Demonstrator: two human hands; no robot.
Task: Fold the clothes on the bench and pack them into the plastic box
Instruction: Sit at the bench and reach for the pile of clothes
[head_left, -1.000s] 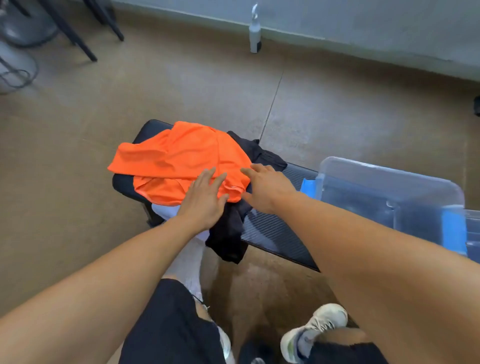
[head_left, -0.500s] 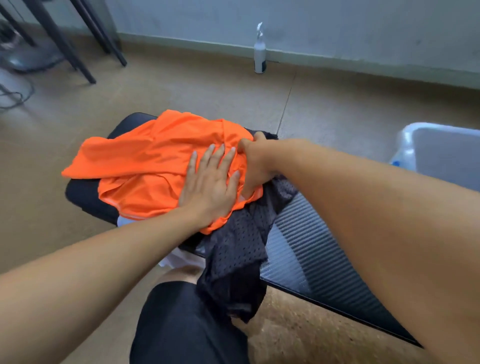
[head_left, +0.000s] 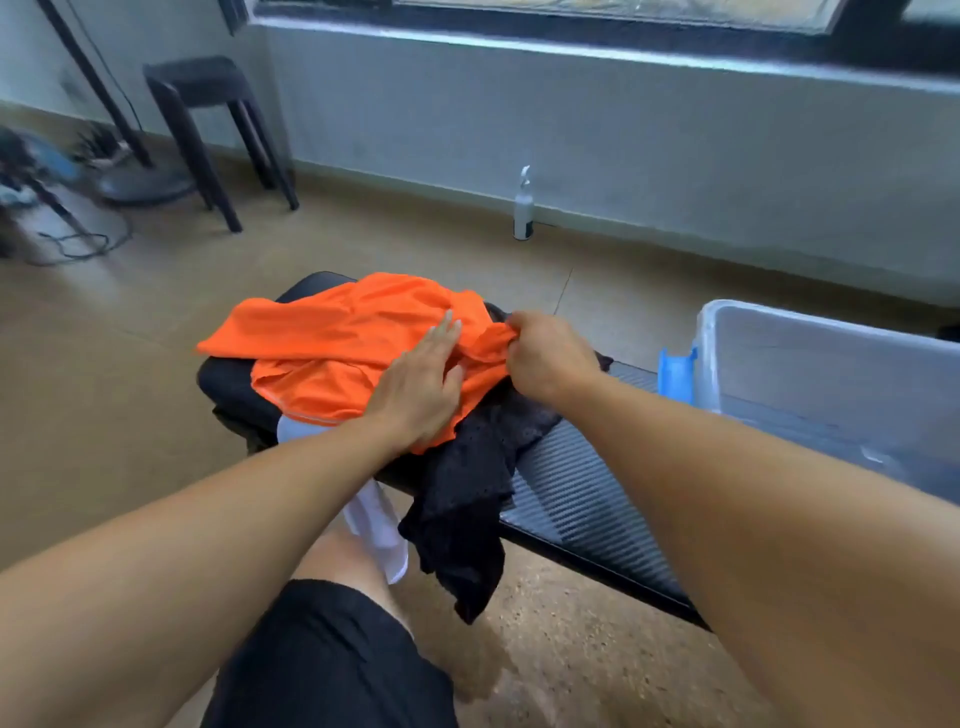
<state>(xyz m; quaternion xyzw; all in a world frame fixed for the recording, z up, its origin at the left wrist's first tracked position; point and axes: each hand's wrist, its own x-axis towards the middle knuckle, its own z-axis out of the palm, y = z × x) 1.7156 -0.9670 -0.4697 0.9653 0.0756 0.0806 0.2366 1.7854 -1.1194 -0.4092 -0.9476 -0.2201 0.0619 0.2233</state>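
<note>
Left hand (head_left: 421, 387), arm extended, lies flat with straight fingers pressing the orange shirt (head_left: 337, 343). Right hand (head_left: 548, 356), arm extended, is curled, pinching a bunched edge of the same shirt. The smooth, crumpled orange fabric tops a pile on the black ribbed surface (head_left: 587, 499); a black mesh garment (head_left: 467, 499) and a white garment (head_left: 376, 525) hang over its near edge. The translucent plastic box (head_left: 810, 364), blue-latched, stands at the right; its contents cannot be made out.
</note>
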